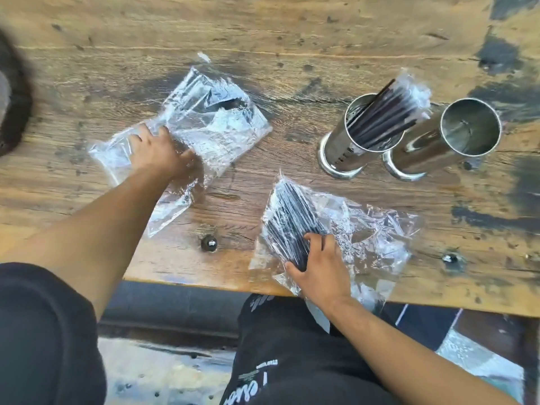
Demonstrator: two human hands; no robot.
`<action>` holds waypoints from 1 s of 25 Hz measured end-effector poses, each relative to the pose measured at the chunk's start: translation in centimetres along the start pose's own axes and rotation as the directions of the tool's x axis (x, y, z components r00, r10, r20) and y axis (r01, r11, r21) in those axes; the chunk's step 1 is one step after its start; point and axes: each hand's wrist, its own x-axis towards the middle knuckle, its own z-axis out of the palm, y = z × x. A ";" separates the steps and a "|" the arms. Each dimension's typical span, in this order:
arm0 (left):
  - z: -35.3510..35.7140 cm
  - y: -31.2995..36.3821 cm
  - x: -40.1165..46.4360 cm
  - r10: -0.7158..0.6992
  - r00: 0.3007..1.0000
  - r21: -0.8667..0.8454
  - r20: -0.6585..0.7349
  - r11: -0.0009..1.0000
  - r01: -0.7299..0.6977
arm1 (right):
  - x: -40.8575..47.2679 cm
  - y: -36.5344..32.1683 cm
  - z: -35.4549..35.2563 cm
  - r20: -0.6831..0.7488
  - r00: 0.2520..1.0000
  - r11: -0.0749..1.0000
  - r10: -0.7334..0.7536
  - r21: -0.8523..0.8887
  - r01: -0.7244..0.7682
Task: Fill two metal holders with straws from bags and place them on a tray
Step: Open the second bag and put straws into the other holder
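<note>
Two shiny metal holders stand at the right of the wooden table. The left holder (350, 147) has a bundle of black straws (385, 112) in clear wrap leaning out of it. The right holder (455, 135) shows only a bare inside. A near-flat clear bag (222, 124) lies at centre left, and my left hand (160, 153) presses flat on its near end. A second clear bag (365, 235) near the table's front edge holds black straws (292, 220). My right hand (318, 270) lies on that bundle with fingers curled over it.
The wooden table (263, 33) is worn with dark stains. Two metal bolt heads (209, 243) (448, 258) sit near its front edge. A dark round object (14, 112) shows at the far left edge. My dark-clothed legs are below the table edge.
</note>
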 end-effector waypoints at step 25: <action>11.8 17.2 -22.7 0.673 0.737 0.118 0.063 0.729 -0.675 | 0.6 12.5 -4.4 -0.355 0.922 0.918 0.156 0.396 -0.003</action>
